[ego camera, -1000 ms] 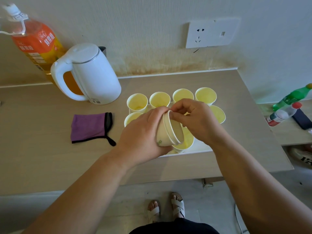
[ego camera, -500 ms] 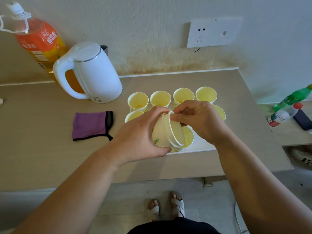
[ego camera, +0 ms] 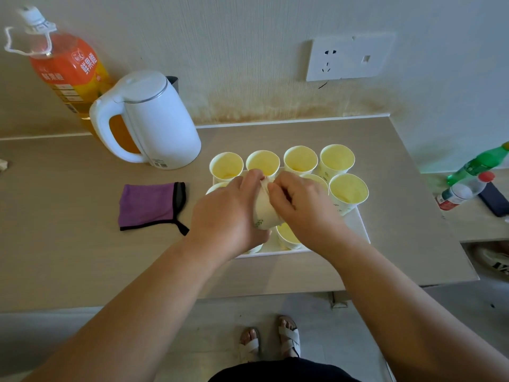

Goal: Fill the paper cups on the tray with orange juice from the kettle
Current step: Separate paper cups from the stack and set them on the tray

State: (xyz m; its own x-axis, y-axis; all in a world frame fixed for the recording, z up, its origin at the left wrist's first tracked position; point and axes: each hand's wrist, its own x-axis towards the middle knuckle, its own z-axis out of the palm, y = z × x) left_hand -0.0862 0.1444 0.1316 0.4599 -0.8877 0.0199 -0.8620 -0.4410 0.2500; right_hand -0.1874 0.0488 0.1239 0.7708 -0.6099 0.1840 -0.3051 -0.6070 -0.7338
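I am holding one paper cup [ego camera: 264, 213] tilted above the tray [ego camera: 358, 224], my left grip [ego camera: 228, 213] curling round its wall and my right grip [ego camera: 305, 208] pinching its rim; whether another cup is nested inside I cannot tell. The remaining cups [ego camera: 348, 188] are standing upright on the tray, on the counter [ego camera: 68, 244]. The kettle [ego camera: 165, 125] is standing untouched near the tray's far left corner. Assessment: the cup is light, thin-walled and easily crushed, so I am judging the stiffer rolled rim the proper hold, with light pressure only.
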